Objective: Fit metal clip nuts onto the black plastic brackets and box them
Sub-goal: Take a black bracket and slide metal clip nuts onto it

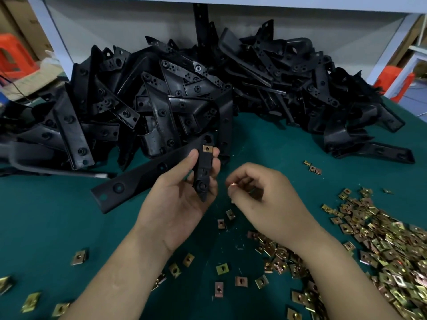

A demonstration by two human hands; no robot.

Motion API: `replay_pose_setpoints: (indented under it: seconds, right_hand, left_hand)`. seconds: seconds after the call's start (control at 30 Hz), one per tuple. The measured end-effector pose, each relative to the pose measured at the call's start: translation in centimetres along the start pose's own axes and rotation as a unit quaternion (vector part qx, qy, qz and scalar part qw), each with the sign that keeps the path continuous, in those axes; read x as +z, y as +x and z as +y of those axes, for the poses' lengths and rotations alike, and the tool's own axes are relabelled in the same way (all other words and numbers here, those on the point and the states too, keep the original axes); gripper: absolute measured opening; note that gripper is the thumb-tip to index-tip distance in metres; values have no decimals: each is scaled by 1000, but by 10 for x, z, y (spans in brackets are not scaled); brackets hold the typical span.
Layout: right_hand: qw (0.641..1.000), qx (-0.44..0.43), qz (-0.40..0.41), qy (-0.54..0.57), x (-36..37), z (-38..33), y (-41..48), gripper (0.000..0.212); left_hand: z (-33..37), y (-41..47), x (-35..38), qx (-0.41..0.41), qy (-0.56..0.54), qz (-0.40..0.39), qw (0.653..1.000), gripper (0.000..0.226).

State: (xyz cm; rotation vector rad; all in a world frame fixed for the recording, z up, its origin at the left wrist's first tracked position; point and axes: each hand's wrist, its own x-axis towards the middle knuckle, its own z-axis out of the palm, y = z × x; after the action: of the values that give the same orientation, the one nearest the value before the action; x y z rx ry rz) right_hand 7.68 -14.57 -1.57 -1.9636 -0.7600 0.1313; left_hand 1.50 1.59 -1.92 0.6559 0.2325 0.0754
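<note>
Above the green counter (57, 215), the left hand (182, 199) grips a black bracket (204, 172) upright, one clip nut (207, 148) already seated near its top; the right hand (261, 195) pinches another clip nut (231, 185) just beside the bracket's lower end; fitting is midway, I judge; next, that nut must align with the lower hole (202, 186) and slide on; loose nuts (381, 245) lie right, unfitted brackets (161, 93) behind.

A green table (265, 139) bears heaped black brackets (161, 93) and clip nuts (381, 245).
</note>
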Motion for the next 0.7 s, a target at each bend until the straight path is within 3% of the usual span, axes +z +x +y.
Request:
replay_pose_setpoints:
  seconds: [0.23,0.4,0.5,0.6,0.7]
  right_hand:
    - [974,54,23,221,-1,-4,2,20]
    - [953,89,15,288,-2,-7,2,27]
    - [938,103,12,332,-3,-9,2,20]
    - [928,113,3,356,-4,-9,1,12]
    - [923,119,-14,366,-5,-11,0,20]
  left_hand:
    - [-5,2,3,3,19,15,1000,29]
    - [-6,2,3,18,13,15,1000,26]
    - [-7,1,2,19,27,-1,999,21]
    - [-8,2,0,23,42,-7,999,30]
    - [-8,1,0,28,45,-4,999,33]
